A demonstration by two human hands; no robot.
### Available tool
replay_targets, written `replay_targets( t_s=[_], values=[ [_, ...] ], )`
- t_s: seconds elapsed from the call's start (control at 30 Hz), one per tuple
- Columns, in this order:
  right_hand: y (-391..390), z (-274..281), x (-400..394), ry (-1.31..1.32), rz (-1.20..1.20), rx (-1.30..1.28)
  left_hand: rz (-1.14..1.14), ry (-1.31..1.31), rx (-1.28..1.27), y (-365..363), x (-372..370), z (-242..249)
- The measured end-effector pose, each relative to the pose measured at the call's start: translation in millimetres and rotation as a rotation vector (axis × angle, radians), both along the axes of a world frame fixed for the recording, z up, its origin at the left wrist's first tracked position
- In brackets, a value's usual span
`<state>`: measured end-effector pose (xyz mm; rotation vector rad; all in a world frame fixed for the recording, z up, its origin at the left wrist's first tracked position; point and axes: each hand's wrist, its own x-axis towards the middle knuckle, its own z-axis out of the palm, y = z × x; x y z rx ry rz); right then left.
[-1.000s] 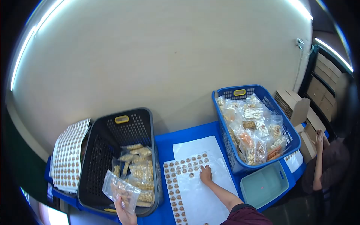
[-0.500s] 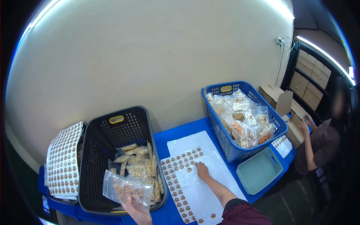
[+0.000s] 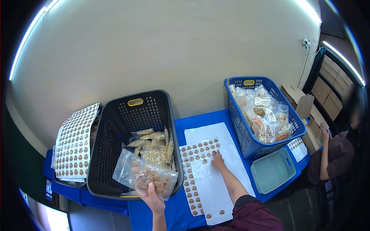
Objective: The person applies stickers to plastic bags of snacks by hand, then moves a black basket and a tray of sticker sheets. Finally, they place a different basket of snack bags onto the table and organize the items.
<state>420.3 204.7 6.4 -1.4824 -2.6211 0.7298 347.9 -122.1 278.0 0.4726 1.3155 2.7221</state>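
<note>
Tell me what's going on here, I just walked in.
A person's left hand holds a clear bag of brown pieces at the black basket. The right hand is at the round stickers on a white sheet. Bagged snacks sit in the blue basket, and another person is farther right.

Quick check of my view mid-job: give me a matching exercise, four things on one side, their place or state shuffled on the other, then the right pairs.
Things:
1. left hand
2. blue basket
3. right hand
4. green tray

Place or state:
A. reaching to the round labels
B. beside the blue basket, on its near side
C. holding a clear bag of tan pieces
D. heaped with filled bags

Right pairs: 1-C, 2-D, 3-A, 4-B
</note>
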Motion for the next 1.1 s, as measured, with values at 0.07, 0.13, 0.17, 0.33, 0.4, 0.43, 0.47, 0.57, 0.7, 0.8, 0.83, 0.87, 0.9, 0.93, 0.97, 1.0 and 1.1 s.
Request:
replay_targets(
  t_s=[0.07,0.13,0.17,0.33,0.4,0.43,0.47,0.57,0.7,0.8,0.83,0.87,0.9,0.93,0.97,1.0,1.1],
  values=[
    [6.4,-7.7,-4.5,-0.046,-0.056,-0.034,0.007,0.063,-0.06,0.7,0.9,0.2],
    [8.1,3.4,-5.9,-0.095,-0.021,-0.084,0.043,0.136,-0.197,-1.7,-2.3,-10.2],
    [11.8,-4.9,-7.2,-0.089,0.031,-0.065,0.04,0.155,-0.201,-1.7,-2.5,-9.8],
    [11.5,-13.4,-2.3,-0.011,0.139,-0.028,0.025,0.264,-0.221,0.7,-1.6,-9.4],
    [7.4,-24.2,0.9,0.05,0.18,-0.025,0.054,0.257,-0.214,4.3,0.6,-5.0],
    [0.7,-32.7,6.1,0.075,0.202,-0.026,0.068,0.248,-0.213,5.1,2.5,-4.6],
    [-6.6,-55.1,11.8,0.16,0.282,0.06,0.088,0.278,-0.25,3.8,0.5,-7.6],
    [-43.1,-58.0,29.7,0.014,0.445,0.314,0.106,0.261,-0.232,5.5,1.9,-8.0],
    [-56.7,-48.0,49.8,0.168,0.432,0.192,0.121,0.19,-0.173,8.6,7.7,-2.3],
    [-26.7,-56.0,45.5,0.412,0.186,-0.081,0.187,0.242,-0.23,10.2,5.3,-8.7],
    [-19.3,-42.8,52.0,0.528,0.122,-0.155,0.206,0.251,-0.25,11.0,5.8,-10.5],
    [-11.0,-30.2,62.9,0.64,0.053,-0.23,0.242,0.271,-0.273,11.7,4.7,-13.6],
    [-5.1,-8.1,77.6,0.751,-0.023,-0.302,0.265,0.249,-0.257,15.6,7.8,-10.9],
    [-3.4,17.2,96.3,0.908,0.008,-0.398,0.263,0.225,-0.244,15.6,5.4,-15.1],
    [-6.5,27.9,120.0,0.979,-0.007,-0.496,0.262,0.199,-0.233,14.1,2.3,-20.0],
    [-7.1,37.8,141.3,1.051,-0.019,-0.591,0.262,0.155,-0.184,15.9,1.5,-19.4],
    [-18.8,64.2,217.1,1.048,-0.125,-0.771,0.312,0.063,-0.083,20.9,9.7,-8.2]
  ],
)
